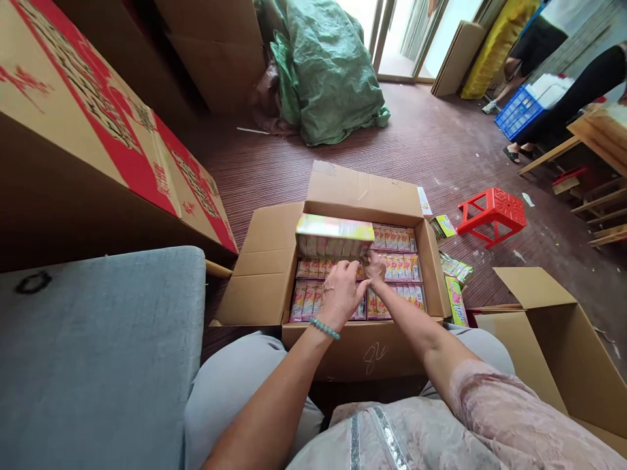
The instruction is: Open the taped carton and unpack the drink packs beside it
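Head view: from my remote post I see a blurred, yellow-and-green-edged display box [336, 228] at the far left of an open carton [337, 336], beyond rows of packets [304, 301]. I judge it light and fairly stiff, its thin card easily dented, best held by the end walls. The right hand [375, 268], forearm angled in from the right, is at its near right corner; whether it grips, I cannot tell. The left hand [339, 291] arches palm-down over packets, thumb spread, nothing visibly held.
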The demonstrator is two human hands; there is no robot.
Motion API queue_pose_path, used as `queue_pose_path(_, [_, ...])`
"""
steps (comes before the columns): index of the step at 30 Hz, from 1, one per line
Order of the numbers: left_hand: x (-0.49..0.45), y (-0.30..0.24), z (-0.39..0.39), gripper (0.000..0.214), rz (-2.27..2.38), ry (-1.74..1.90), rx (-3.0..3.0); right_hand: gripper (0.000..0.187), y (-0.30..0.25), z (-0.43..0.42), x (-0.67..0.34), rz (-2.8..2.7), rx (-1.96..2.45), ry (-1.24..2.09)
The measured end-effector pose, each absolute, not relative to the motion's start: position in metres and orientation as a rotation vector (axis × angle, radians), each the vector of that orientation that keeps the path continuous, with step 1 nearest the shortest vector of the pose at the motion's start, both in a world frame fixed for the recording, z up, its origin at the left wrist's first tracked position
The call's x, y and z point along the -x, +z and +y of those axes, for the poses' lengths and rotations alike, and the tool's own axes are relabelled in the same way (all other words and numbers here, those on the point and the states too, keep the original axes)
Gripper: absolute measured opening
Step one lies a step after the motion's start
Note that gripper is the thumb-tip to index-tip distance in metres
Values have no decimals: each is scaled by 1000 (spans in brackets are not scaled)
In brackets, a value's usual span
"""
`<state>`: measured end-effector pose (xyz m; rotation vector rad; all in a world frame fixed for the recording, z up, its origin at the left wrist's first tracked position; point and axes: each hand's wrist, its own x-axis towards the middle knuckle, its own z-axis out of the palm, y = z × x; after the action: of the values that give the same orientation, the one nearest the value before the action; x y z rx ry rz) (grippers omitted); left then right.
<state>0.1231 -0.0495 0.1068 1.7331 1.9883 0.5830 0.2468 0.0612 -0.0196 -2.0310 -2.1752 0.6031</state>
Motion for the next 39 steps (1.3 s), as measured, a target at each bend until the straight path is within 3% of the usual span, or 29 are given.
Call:
queue_pose_path(3, [-117, 107, -52, 34, 2096, 703, -1660, 31, -25, 32, -279, -2157, 1989, 626])
queue_pose_path(7, [-107, 104, -53, 38, 2237, 848, -1551, 88, 0, 54, -292, -2336, 1679, 430])
queue_pose_path(9, [-106, 103, -52, 37, 2247, 886, -1526, 100, 21, 83, -274, -2593, 1572, 422])
queue_pose_path(12, [-104, 101, -50, 39, 2225, 872, -1490, 106, 47, 124, -236, -2891, 1645, 449])
queue_pose_path(15, [-99, 98, -49, 46, 2240, 823, -1445, 96, 59, 143, -218, -3017, 1666, 399])
queue_pose_path(20, [-91, 85, -45, 93, 2312, 676, -1408, 72, 60, 120, -269, -3072, 1483, 448])
queue_pose_path(24, [-106, 63, -41, 121, 2066, 323, -1437, 85, 64, 82, -346, -3112, 1452, 494])
queue_pose_path(29, [-133, 31, -43, 105, 1641, 314, -1601, 114, 81, 54, -397, -2967, 1719, 354])
queue_pose_path(31, [-137, 23, -48, 108, 1686, 373, -1626, 96, 91, 48, -395, -2964, 1674, 296])
queue_pose_path(34, [-139, 15, -55, 118, 1750, 389, -1624, 50, 108, 37, -373, -3109, 1491, 273])
queue_pose_path(39, [-141, 7, -60, 109, 1795, 451, -1646, 37, 128, 15, -318, -3483, 1328, 205])
